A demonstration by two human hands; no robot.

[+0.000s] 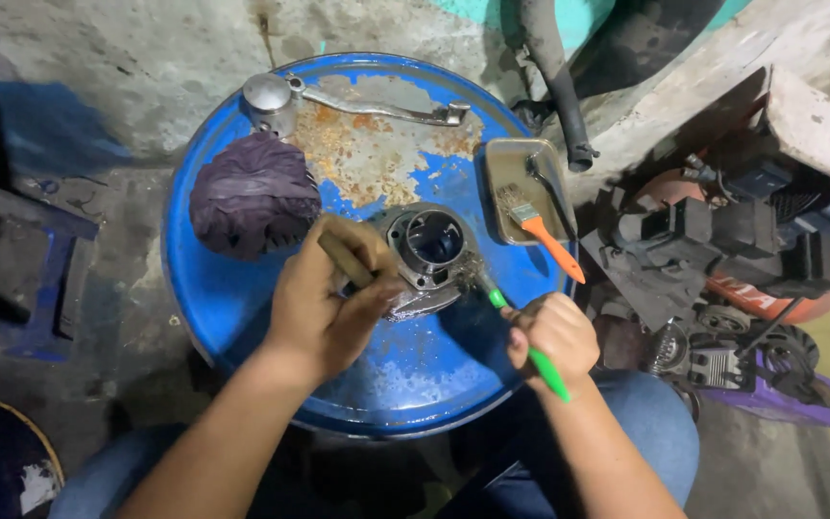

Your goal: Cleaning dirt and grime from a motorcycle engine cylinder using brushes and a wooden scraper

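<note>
Looking down through the head camera, I see a blue drum lid (242, 308), rusted across its far middle, carrying everything in reach. At its centre sits a grey metal engine cylinder (427, 252), bore facing up. My left hand (324, 298) is closed around a brown stick-like handle (346, 259) and presses against the cylinder's left side; what the handle ends in I cannot tell, since the fingers cover it. My right hand (554, 332) is clamped on a green-handled brush (528, 338), whose dirty head touches the cylinder's right side. The two hands are apart, one on each side of the cylinder.

Near the lid's left edge lies a bunched dark purple rag (254, 192), just beside my left hand. At the far edge lies a metal kick lever (377, 104) with a rounded knob at its left end. At the right edge a shallow metal tray (501, 163) holds an orange-handled paintbrush (540, 231), its handle poking over the tray's near rim. Beyond the lid's right edge, engine parts (722, 240) are heaped on the floor.
</note>
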